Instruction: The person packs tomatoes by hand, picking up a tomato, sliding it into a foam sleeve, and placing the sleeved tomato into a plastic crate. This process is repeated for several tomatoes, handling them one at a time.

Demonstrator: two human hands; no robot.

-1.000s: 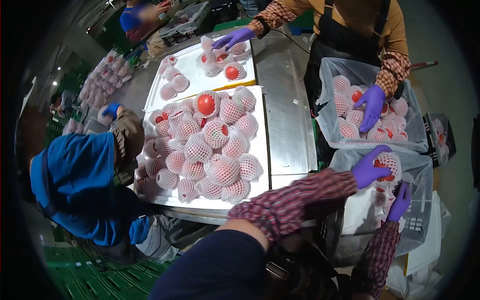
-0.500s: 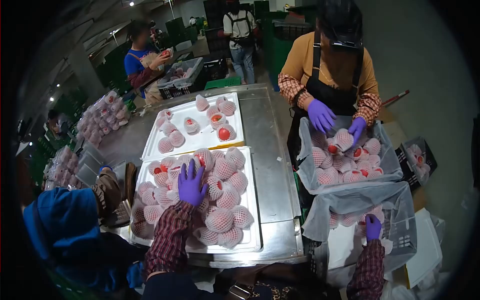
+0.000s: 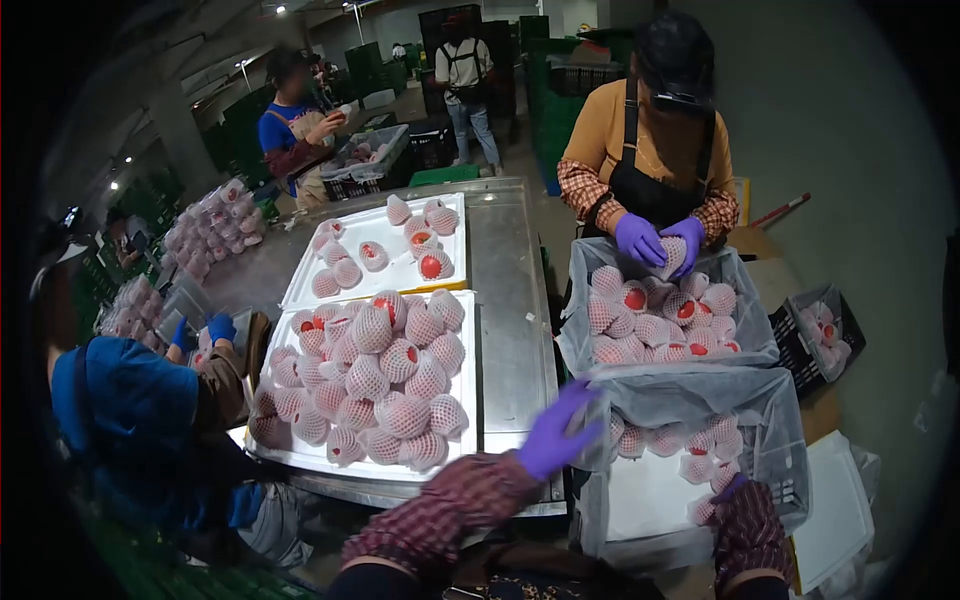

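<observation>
My left hand (image 3: 558,430), in a purple glove and blurred, is over the table's right edge with its fingers apart and nothing in it. My right hand (image 3: 733,488) is down in the near lined crate (image 3: 786,440), against net-wrapped red fruits (image 3: 697,467); its fingers are mostly hidden by the hand and sleeve. Several fruits in pink foam nets lie along the far side of that crate, with a white bottom showing. Left of my left hand, a white foam tray (image 3: 462,400) holds a heap of netted fruits (image 3: 385,360).
A second foam tray (image 3: 392,280) lies behind the first on the metal table (image 3: 512,300). Across from me a co-worker (image 3: 650,150) holds a netted fruit over the far crate (image 3: 755,320). Another person (image 3: 125,400) works at the left. A black crate (image 3: 850,322) stands at the right.
My left hand has left the fruit heap and moved right, towards the near crate. My right hand has moved lower in that crate. The co-worker opposite has raised a fruit with both hands.
</observation>
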